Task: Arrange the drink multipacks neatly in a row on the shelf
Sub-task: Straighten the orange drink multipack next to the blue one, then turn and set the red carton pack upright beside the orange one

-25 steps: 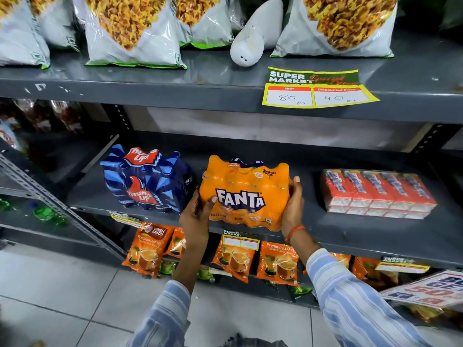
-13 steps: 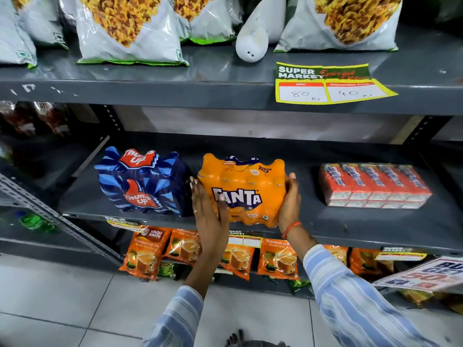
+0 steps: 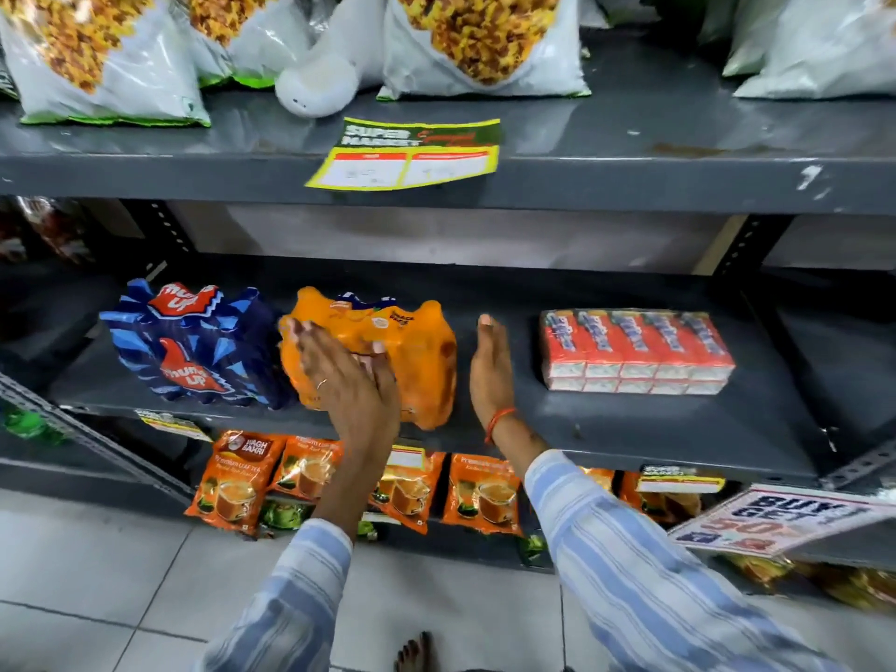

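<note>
So the orange Fanta pack [image 3: 388,351] is my landmark here, everything else I'll place off that. It's sitting on the middle shelf [image 3: 679,429], tight against the blue Thums Up pack [image 3: 194,346] on its left, looks like they're touching or as good as. My left hand [image 3: 346,380] is flat and open, fingers spread, lying across the front face of the Fanta pack on its left half, not gripping anything. My right hand [image 3: 489,375] is also open, palm turned in toward the pack, standing just off its right end with a sliver of shelf showing between, so I'd say it's let go. Neither hand is holding anything. The bit that matters for what comes next: the red carton multipack [image 3: 635,351] is off to the right of the Fanta, well apart from it, with a bare stretch of shelf between them. Its long axis runs left-right along the shelf, same way the row runs, and it looks to sit a bit further back than the Fanta's front edge, though the wide lens makes that hard to call. My right hand is clearly the nearer one, it's already between the Fanta and the cartons. So I reckon the Fanta is about done, and the job left is sliding the red pack leftwards to close the gap. Probably a push from its far right end, since it's several cartons wrapped together and could skew if shoved at a corner.
</note>
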A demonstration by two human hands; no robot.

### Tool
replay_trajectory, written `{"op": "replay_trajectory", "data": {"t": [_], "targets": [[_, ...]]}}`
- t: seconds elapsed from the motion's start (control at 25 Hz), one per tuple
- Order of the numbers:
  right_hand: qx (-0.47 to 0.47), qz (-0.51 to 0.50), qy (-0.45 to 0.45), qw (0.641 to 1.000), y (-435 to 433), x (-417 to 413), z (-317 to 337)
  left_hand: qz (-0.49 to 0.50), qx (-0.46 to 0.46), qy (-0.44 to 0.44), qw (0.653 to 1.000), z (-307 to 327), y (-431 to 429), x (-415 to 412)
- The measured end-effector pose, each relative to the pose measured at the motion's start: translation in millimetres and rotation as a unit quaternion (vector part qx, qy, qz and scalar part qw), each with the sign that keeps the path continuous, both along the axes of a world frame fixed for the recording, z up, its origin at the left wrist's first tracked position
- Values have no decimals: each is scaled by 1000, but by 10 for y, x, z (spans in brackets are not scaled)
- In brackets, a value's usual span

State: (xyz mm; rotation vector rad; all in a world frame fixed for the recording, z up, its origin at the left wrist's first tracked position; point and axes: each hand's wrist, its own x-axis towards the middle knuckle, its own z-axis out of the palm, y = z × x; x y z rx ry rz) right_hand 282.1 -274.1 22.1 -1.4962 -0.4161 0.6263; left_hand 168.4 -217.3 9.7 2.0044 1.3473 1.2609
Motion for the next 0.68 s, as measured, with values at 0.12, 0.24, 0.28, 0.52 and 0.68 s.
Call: {"op": "replay_trajectory", "data": {"t": [0.12, 0.24, 0.28, 0.52, 0.68], "targets": [[9, -50, -112, 992, -332, 539, 154, -49, 59, 30, 997, 183, -482, 541], [-42, -72, -245, 966, -702, 1095, 124, -137, 70, 44, 987, 221, -948, 1103], [-87, -88, -285, 950, -850, 1306, 63, -175, 39, 48, 983, 172, -1054, 1284], [-327, -104, -99, 934, -1664, 2500, -518, -231, -326, 92, 912, -143, -906, 1897], [-233, -83, -66, 967, -1766, 2642, -714, -255, -380, 4, 889, -251, -798, 1917]]}}
